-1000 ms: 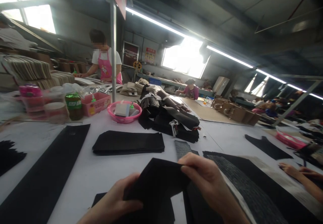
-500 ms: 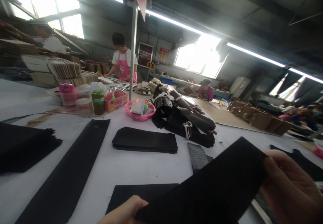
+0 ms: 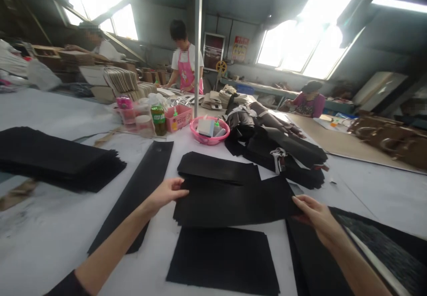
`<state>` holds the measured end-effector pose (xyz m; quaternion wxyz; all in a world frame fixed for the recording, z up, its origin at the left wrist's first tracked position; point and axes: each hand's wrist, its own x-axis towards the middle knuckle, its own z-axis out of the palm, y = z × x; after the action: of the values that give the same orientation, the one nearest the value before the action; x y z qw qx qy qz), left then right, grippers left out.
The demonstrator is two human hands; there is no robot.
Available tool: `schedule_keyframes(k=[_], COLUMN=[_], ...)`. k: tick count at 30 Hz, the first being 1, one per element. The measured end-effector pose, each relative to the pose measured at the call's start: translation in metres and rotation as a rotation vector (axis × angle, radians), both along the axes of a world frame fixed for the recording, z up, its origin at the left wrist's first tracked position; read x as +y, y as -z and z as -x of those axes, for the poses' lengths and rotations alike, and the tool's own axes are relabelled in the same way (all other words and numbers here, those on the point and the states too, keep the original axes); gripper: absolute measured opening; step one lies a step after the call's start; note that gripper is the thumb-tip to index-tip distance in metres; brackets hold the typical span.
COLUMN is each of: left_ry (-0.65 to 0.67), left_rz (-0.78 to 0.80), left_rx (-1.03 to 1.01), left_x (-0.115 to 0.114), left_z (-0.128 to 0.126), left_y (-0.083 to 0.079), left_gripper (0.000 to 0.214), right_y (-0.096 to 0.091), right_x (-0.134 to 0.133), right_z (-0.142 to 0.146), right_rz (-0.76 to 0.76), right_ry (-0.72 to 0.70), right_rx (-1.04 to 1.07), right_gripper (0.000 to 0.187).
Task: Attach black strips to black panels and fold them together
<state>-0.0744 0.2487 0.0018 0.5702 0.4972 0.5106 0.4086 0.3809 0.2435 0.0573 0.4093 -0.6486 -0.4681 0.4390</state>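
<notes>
A flat black rectangular sheet (image 3: 233, 202) is stretched between my hands above the white table. My left hand (image 3: 170, 191) pinches its upper left corner between thumb and fingers. At the right end, my right hand (image 3: 307, 207) grips the edge, thumb on top and fingertips partly hidden beneath. Just behind the sheet lies a stack of black pieces (image 3: 216, 167), partly covered by it. Nearer to me is another black rectangular piece (image 3: 223, 260). A long black strip (image 3: 143, 189) runs diagonally under my left forearm. Whether the sheet is leather or fabric I cannot tell.
A thick black stack (image 3: 53, 154) lies at the left. Farther back are a pink basin (image 3: 210, 138), a green-labelled bottle (image 3: 159, 120), a pink box (image 3: 179, 117) and a heap of dark pieces (image 3: 276, 149). A metal post (image 3: 197, 47) rises behind the basin. Several people work beyond.
Both hands have moved forward, away from me, carrying the black sheet from a tilted position close to the camera to lie nearly level by the back stack. The view has turned and levelled.
</notes>
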Motion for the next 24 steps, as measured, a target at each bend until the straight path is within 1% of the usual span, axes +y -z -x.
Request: schedule_keyframes(k=[2,5,7,9,10,12,14,15,17,19,20,22,24], left_ry=[-0.077,-0.192,-0.302,-0.405,-0.448,-0.515,-0.536,-0.520,-0.446,-0.360,-0.341,-0.356,-0.424], left_rz=[-0.042,-0.117,-0.166,-0.196,-0.201,-0.207,-0.222,-0.233,-0.249,-0.251,-0.249,-0.246,-0.227], left_rx=[0.010,0.051,0.107,0.186,0.237,0.353,0.466,0.516,0.596,0.664,0.698,0.764,0.824], left_x=[0.024,0.068,0.097,0.121,0.129,0.135,0.125,0.115,0.085,0.047,0.025,-0.019,-0.062], left_z=[0.004,0.008,0.009,0.009,0.009,0.012,0.019,0.024,0.037,0.051,0.058,0.069,0.078], left_y=[-0.002,-0.005,-0.002,0.006,0.012,0.026,0.039,0.043,0.047,0.044,0.040,0.035,0.033], left_gripper=[0.039,0.044,0.045,0.042,0.039,0.033,0.027,0.025,0.019,0.015,0.014,0.016,0.022], right_y=[0.009,0.022,0.036,0.053,0.062,0.079,0.092,0.097,0.104,0.108,0.109,0.109,0.108], right_x=[0.026,0.071,0.102,0.130,0.141,0.155,0.160,0.160,0.154,0.143,0.137,0.122,0.105], right_z=[0.010,0.024,0.035,0.044,0.048,0.052,0.049,0.046,0.036,0.028,0.026,0.031,0.048], right_rz=[-0.017,-0.066,-0.086,-0.093,-0.094,-0.094,-0.097,-0.104,-0.123,-0.140,-0.156,-0.214,-0.298], right_ry=[-0.003,0.030,0.053,0.082,0.099,0.134,0.167,0.179,0.178,0.162,0.155,0.125,0.042], right_rx=[-0.002,-0.029,-0.059,-0.120,-0.168,-0.287,-0.425,-0.492,-0.603,-0.677,-0.715,-0.784,-0.798], right_gripper=[0.036,0.037,0.037,0.038,0.037,0.035,0.030,0.029,0.030,0.036,0.039,0.044,0.046])
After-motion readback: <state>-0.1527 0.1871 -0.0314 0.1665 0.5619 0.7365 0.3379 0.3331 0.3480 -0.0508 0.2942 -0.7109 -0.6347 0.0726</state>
